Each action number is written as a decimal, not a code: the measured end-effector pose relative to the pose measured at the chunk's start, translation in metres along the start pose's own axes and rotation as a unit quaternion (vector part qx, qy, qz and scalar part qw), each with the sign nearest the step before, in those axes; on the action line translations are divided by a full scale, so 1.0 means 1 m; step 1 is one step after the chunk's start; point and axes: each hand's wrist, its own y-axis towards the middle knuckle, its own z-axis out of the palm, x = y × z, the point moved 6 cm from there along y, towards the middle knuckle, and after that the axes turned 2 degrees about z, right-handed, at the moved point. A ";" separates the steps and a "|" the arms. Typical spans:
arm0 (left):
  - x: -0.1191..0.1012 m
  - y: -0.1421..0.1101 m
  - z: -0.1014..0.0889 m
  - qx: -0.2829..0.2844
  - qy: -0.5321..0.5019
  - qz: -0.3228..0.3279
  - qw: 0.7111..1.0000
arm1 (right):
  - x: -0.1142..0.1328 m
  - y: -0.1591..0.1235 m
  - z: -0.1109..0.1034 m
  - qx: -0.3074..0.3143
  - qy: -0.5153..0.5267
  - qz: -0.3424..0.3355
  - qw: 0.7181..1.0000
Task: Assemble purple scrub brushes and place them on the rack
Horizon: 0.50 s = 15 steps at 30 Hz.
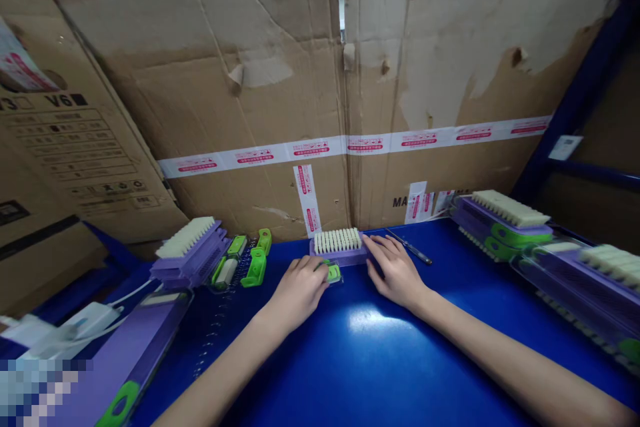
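Observation:
A purple block with rows of cream bristle-like tufts (337, 240) lies on the blue table in front of the cardboard. My left hand (300, 288) is closed around a small green and clear plastic piece (333, 273), right at the block's near side. Part of that piece is hidden under the fingers. My right hand (395, 271) lies with its fingers stretched out, the fingertips touching the right end of the purple block. To the right of it is a thin pen-like tool (411, 247), perhaps a screwdriver.
Green plastic parts (255, 267) lie at the left beside a clear coil. Behind them are stacked purple tufted blocks (187, 247), with a white adapter (83, 323) and cables nearby. More purple tufted pieces (507, 220) stand at the right. Taped cardboard (260, 100) walls the back.

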 end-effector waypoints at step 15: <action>0.014 0.008 0.009 -0.026 -0.035 -0.024 0.999 | 0.013 0.000 0.012 0.103 0.046 -0.060 0.992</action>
